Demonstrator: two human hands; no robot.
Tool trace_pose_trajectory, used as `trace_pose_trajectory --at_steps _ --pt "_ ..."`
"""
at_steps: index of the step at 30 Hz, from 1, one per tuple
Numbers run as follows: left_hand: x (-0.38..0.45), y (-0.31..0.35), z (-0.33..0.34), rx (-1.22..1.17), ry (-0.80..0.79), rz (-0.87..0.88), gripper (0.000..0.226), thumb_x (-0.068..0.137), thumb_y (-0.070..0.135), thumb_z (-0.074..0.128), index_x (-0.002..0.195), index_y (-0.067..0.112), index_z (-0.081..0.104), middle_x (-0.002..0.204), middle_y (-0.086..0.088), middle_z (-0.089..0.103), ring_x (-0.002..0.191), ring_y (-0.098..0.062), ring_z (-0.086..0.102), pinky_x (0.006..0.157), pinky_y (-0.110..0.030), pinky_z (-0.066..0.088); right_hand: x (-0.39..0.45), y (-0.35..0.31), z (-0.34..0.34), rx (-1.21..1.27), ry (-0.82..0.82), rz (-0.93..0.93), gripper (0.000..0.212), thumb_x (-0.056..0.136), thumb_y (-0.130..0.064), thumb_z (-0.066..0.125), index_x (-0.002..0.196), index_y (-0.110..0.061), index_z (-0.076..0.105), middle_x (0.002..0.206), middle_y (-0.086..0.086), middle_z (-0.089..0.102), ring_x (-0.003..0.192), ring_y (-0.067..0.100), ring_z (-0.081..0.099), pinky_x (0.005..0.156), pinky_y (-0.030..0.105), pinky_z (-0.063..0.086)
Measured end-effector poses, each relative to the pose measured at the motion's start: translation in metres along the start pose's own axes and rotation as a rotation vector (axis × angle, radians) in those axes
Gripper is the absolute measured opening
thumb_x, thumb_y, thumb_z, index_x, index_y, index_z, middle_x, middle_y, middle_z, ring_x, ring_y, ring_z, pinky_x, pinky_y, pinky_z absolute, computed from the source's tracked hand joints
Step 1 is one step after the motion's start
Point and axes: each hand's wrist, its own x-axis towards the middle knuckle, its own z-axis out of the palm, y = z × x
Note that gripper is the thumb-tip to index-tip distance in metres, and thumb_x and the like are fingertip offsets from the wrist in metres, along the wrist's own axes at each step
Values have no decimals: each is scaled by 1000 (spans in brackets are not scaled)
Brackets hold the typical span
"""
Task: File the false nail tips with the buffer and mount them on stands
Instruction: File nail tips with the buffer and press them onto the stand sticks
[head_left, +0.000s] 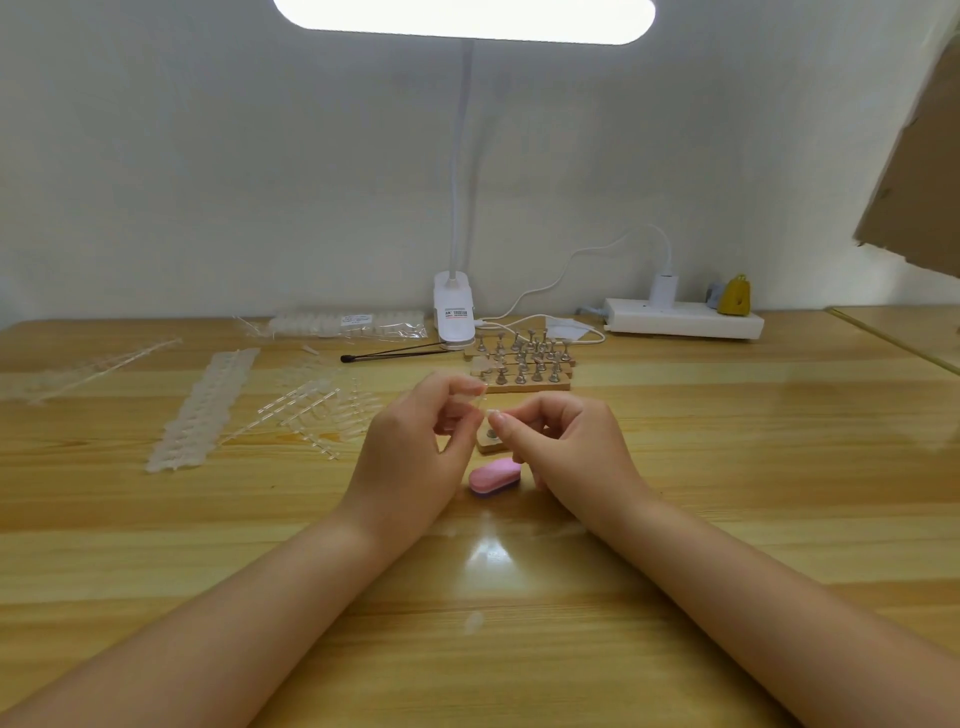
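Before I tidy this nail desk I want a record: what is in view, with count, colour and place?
desk lamp: one, white, clipped at the table's back edge, head lit overhead.
power strip: one, white, back right.
yellow object: one, on the strip; cannot tell what.
bag of nail tips: one, clear, back left.
black stick: one, beside the lamp base.
tip strips: many, clear, spread on the left; count unclear.
stands: many, metal on wooden bases, centre back.
small stand: one, between the hands.
buffer: one, pink, lying on the table.
cardboard: brown, upper right.
left hand: pinches a clear nail tip.
right hand: pinches something small, unclear.
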Motion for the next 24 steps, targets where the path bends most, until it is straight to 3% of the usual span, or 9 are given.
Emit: trace_pose_trajectory --at_steps 3,6,10,13,15,20,22,24 --pt "0 1 -2 203 -46 153 20 84 -1 67 102 8 69 90 -1 68 81 -15 64 73 -27 52 -2 -1 3 -11 -15 -35 11 86 -17 71 79 -8 72 57 -9 64 50 0 56 50 13 41" --pt "-1 1 -3 256 -82 179 19 85 0 67 101 8 70 92 -2 68 81 -19 64 72 -30 52 -1 -1 2 -17 -29 -29 12 87 -15 68 76 -14 70 55 -11 62 49 0 54 51 15 41" --pt "4 3 -5 -17 -154 -83 20 87 3 65 97 20 68 86 11 67 72 -7 59 66 -12 44 3 0 -2 103 -93 106 14 89 -9 64 75 -8 65 47 -9 52 40 3 48 47 21 37" --pt "8 0 -6 -295 -242 -295 19 89 3 63 96 20 67 83 3 68 78 -16 63 70 -23 50 5 -1 -6 258 -164 208 12 88 -3 62 76 -3 64 47 -2 47 36 7 42 38 16 32" --pt "9 -2 -6 -363 -246 -351 21 89 2 62 101 19 65 83 -1 67 79 -17 63 69 -21 49 8 -1 -10 335 -168 258 16 86 -2 62 71 -6 65 52 4 44 37 10 36 35 15 28" --pt "12 -21 -9 188 -152 -416 37 90 14 60 127 18 54 86 7 62 78 -7 57 62 -9 41 12 4 -13 385 -135 295 10 84 -12 70 76 -8 65 55 3 48 40 10 38 35 17 29" --pt "11 -28 -11 412 -200 -436 44 92 19 55 135 12 47 100 1 63 95 -18 57 77 -22 45 12 6 -13 381 -120 279 9 84 -14 72 77 -9 68 55 3 51 40 10 40 36 18 31" --pt "10 -29 -11 648 -258 -457 47 92 30 54 134 10 45 118 -7 56 112 -29 48 94 -36 38 12 7 -14 398 -111 272 8 82 -15 73 77 -9 72 57 3 53 41 10 41 37 18 31"
